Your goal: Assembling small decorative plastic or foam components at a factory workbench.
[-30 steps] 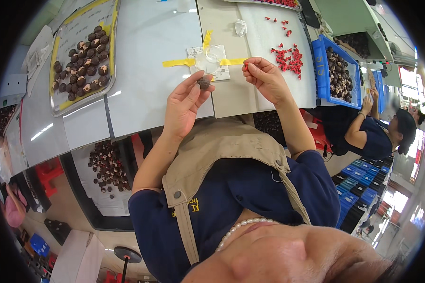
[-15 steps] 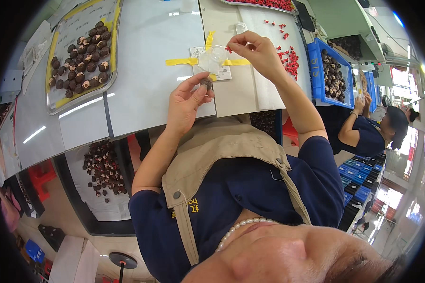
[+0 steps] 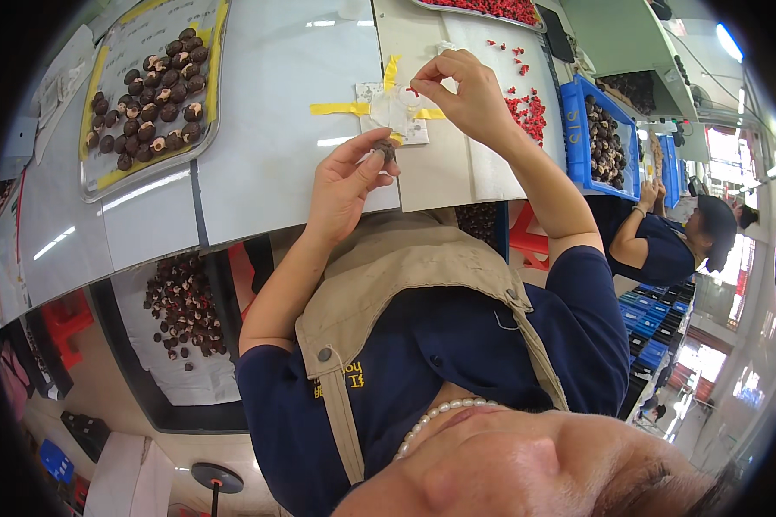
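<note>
A brown ball in one hand, a tiny red bit in the other

The left hand (image 3: 347, 185) is closed around a small, dark brown ball (image 3: 385, 152), with the thumb and fingers pressing on it. The ball is up off the table (image 3: 276, 164), near its front edge. The right hand (image 3: 467, 93) pinches a tiny red piece (image 3: 413, 89) between its thumb and finger. That pinch is by a clear round dish (image 3: 386, 110); I cannot tell if it touches it. The dish sits on a white square pad (image 3: 417, 133), with strips of yellow tape (image 3: 336, 109) around it.

To the right, lots of red pieces (image 3: 527, 117) lie on a white sheet (image 3: 494, 168). Next to the sheet is a blue bin (image 3: 575, 129) full of brown and pale bits (image 3: 604, 146). Over on the left, a shiny tray (image 3: 89, 191) holds many brown balls (image 3: 151, 99), some with pale patches. Below the table, a black tray (image 3: 200, 420) holds a heap of dark bits (image 3: 184, 306). Far to the right, a co-worker (image 3: 664, 250) in dark blue has both hands up in front.
</note>
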The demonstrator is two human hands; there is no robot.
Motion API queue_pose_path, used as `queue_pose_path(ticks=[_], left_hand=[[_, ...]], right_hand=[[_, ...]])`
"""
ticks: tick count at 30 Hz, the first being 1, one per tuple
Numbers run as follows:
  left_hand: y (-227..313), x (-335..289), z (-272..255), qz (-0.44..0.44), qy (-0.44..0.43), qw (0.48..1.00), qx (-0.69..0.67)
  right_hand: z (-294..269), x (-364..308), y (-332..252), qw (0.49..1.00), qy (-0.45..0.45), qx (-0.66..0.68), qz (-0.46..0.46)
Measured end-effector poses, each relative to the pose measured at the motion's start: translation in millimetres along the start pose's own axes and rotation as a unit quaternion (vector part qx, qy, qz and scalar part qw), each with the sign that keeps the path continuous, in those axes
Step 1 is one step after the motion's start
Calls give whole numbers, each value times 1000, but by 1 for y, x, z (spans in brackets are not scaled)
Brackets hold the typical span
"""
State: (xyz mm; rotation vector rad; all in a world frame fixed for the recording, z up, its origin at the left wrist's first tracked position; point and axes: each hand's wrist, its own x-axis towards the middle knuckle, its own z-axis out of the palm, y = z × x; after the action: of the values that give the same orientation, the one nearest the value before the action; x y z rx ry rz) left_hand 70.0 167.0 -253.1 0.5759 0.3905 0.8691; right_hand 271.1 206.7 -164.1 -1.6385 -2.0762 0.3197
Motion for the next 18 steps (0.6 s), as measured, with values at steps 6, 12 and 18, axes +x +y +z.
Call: queue_pose_path(ticks=[6,12,18], left_hand=[[1,-1,1,0,5,1000,0],[0,-1,1,11,15,1000,7],[-4,-1,0,30,15,999,15]], right_hand=[[1,1,-4,993,34,-49,-99],[1,0,-4,988,59,-60,-132],[7,-7,0,984,92,-45,-146]])
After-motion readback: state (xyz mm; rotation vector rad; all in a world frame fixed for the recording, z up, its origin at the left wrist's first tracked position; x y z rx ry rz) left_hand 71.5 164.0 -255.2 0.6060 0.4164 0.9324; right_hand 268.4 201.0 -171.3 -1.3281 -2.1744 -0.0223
